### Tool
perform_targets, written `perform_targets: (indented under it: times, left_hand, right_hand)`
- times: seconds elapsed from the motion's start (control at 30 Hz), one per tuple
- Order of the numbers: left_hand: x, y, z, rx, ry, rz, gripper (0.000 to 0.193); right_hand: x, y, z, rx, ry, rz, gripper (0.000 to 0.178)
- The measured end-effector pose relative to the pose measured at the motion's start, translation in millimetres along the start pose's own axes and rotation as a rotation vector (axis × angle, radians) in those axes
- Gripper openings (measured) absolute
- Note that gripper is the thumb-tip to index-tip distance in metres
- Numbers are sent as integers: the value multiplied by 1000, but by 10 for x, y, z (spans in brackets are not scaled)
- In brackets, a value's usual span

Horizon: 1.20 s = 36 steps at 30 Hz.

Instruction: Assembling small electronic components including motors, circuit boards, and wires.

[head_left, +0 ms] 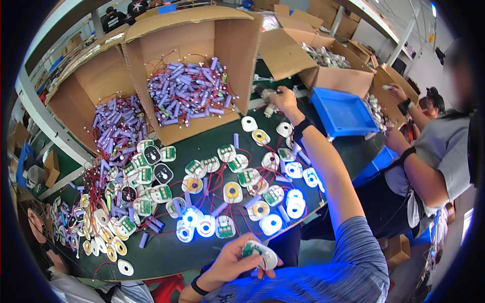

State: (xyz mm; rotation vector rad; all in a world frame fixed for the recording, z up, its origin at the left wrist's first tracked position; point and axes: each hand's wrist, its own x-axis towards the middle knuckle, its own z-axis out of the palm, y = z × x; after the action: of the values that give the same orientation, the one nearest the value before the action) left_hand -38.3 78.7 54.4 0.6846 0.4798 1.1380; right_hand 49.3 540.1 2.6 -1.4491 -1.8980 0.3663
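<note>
Near the table's front edge my left hand point(233, 261) is closed around a white round-cornered lamp disc point(268, 256) with a green circuit board and thin wires on it. My right hand point(286, 100) reaches to the far side of the table. Its fingers are closed on a dark grey, tool-like object point(264, 94), whose kind I cannot make out. Between my arms lie several similar discs, some showing a yellow ring point(232, 192), others a green board point(225, 226). Several glow blue-white point(206, 225). Purple battery cells point(236, 141) with red wires lie among them.
Two cardboard boxes point(242, 65) of purple cells stand at the back left; cells spill from one. A blue tray point(348, 113) sits right of my right hand. Behind it is a box of parts point(336, 80). A co-worker point(429, 151) handles parts at right; another person's arm shows at left.
</note>
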Motion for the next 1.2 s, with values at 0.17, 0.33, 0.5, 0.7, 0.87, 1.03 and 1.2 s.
perform_targets:
  times: [0.17, 0.33, 0.5, 0.7, 0.87, 1.03, 1.2]
  left_hand:
    - [-36, -17, -172, -19, -128, -31, 12]
    - [-24, -9, -249, -32, -124, -79, 14]
    - [3, 73, -170, -19, -104, -85, 14]
    - [-11, 10, -123, -32, -87, -93, 15]
    - [-61, -31, -76, -28, -83, -75, 16]
    - [-35, -28, -35, 36, -95, -39, 28]
    - [-71, -15, 124, 28, -68, -62, 34]
  right_hand:
    - [145, 1, 66, 297, -207, 141, 23]
    - [142, -127, -267, 572, -234, 118, 20]
    - [287, -162, -639, 652, -194, 16, 18]
    - [447, -147, -764, 301, -340, 33, 18]
    - [244, -259, -943, 814, -270, 140, 19]
    - [67, -590, -1252, 743, -224, -65, 22]
    - [-455, -839, -1812, 995, -189, -109, 23]
